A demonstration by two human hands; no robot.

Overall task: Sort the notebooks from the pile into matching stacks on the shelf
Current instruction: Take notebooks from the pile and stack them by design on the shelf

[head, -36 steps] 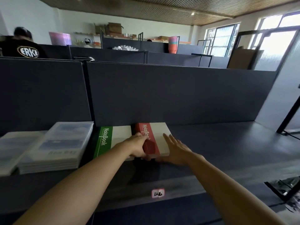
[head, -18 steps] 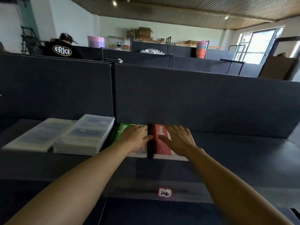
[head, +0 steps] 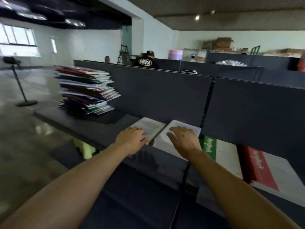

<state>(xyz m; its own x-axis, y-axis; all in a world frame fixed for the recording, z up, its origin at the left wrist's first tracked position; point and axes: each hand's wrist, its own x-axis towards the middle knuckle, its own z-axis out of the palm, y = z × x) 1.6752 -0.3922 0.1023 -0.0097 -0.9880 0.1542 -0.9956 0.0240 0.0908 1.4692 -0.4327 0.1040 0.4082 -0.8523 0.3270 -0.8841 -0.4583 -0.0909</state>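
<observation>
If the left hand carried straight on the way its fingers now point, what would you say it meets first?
Probably nothing new: the left hand already lies on the thin pale stack, fingers pointing along it. Further on, the dark divider panel stands behind the stack, though blur makes the depth uncertain.

Tall mixed notebook pile [head: 85, 90] on shelf [head: 102, 129].

A single wide-angle view came from the person's head, looking forward and down along both bare forearms to the left hand [head: 132, 139] and right hand [head: 184, 142] close below. It faced the dark shelf [head: 102, 129] and its partition panel [head: 158, 95] at near range and was turned leftward, so the notebook pile [head: 87, 91] sat upper left and open floor [head: 24, 133] filled the left edge. The frame was tilted and blurred, with the room's far wall distant behind.
</observation>
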